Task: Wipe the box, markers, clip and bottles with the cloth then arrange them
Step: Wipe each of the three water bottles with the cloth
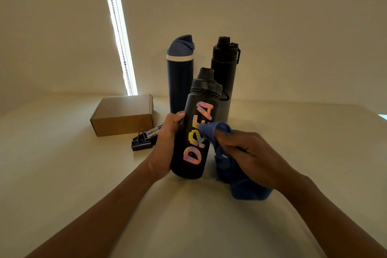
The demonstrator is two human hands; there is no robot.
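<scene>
Two bare forearms reach in from the near edge, one from the lower left and one from the lower right. No sleeve shows on either arm; both are uncovered from the edge of view down to the wrists. The left hand (167,144) is bare: no glove, ring or strap shows on it. The right hand (249,153) is bare as well, with its knuckles and back in plain sight, and the wrists carry no watch or band.

Pale tabletop (62,174); beige blind (251,16); bright window strip (117,27)
</scene>
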